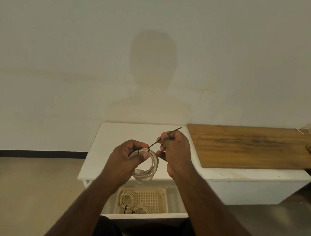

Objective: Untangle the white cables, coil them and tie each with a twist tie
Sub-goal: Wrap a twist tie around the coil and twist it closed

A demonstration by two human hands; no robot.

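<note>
Both hands raised: left [129, 155] grips coil [149, 167], right [174, 151] pinches tie [165, 137].

A bare, plain room, likely a makeshift work corner in a home or storeroom. It shows in the blank cream wall [65, 41], dark skirting board [37, 153], tiled floor [30, 192], a low white desk [114, 133] and a wooden board [248, 146] on a white box [255, 188].

**Surfaces around the cable bench**

The coiled cable [151, 164] looks like smooth white plastic; the tie [165, 137] is thin, dark and matt. Counter [110, 139] is painted matt white, with a grainy brown wood board [248, 146] beside it. Perforated beige plastic basket [147, 198] below.
</note>
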